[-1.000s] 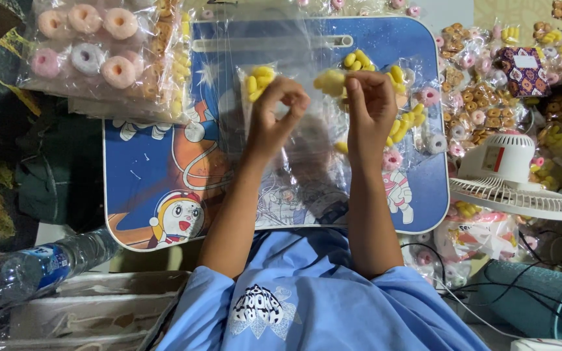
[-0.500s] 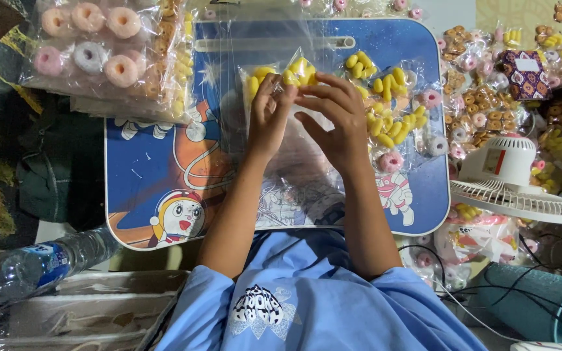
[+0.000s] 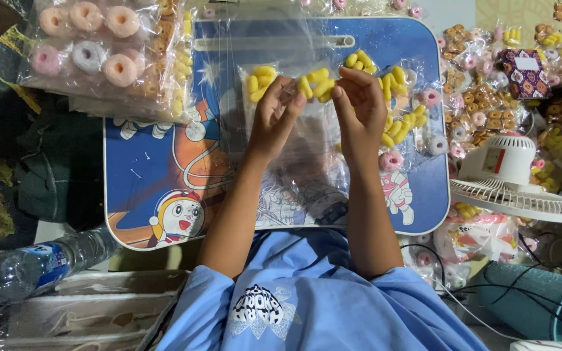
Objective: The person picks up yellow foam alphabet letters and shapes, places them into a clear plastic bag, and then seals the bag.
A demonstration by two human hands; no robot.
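I see my left hand (image 3: 273,120) and right hand (image 3: 362,107) pinching one small clear bag of yellow snacks (image 3: 317,84) between narrowed fingertips. It hangs above the far edge of the blue cartoon lap table (image 3: 144,175) (loose yellow pieces lie just right).

L hand (image 3: 273,120), R hand (image 3: 361,107) raised, fingertips pinched, nearly touching.

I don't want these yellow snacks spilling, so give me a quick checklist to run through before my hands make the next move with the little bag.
1. Left hand pinching the small clear bag: ok.
2. Right hand fingers on the yellow snacks: ok.
3. Bag mouth open wide: cannot tell, plastic is see-through.
4. Bag held over the blue tray table: ok.
5. Loose yellow pieces within reach: ok.
6. White fan away from the bag: ok.
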